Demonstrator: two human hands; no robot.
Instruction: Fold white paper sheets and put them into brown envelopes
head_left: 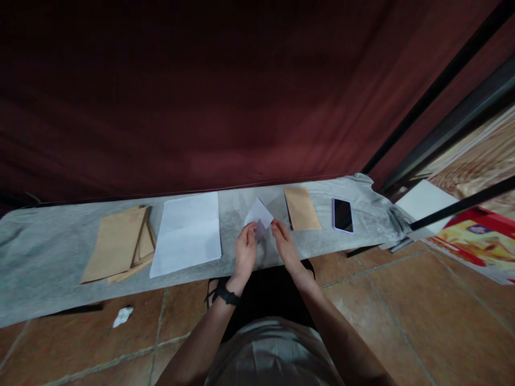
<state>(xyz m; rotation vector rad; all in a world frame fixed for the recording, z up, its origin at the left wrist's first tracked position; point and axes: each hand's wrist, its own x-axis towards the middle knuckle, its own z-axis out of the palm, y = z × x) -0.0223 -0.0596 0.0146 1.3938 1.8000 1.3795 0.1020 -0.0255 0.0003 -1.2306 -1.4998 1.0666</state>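
Note:
A small folded sheet of white paper (259, 212) is held above the grey cloth, between my two hands. My left hand (245, 247) pinches its left lower edge, fingers curled. At the right corner, my right hand (284, 241) grips the same paper. Just right of my hands lies a single brown envelope (302, 209). To the left, a stack of white paper sheets (189, 231) lies flat, and beyond it a pile of brown envelopes (116, 238) fans out unevenly.
The long narrow table (48, 257) wears a grey cloth. A phone (343, 215) lies at its right, screen up. A red curtain (201, 134) hangs behind. Boxes (478, 241) stand at the far right beside dark metal bars. Crumpled white paper (123, 317) lies on the tiled floor.

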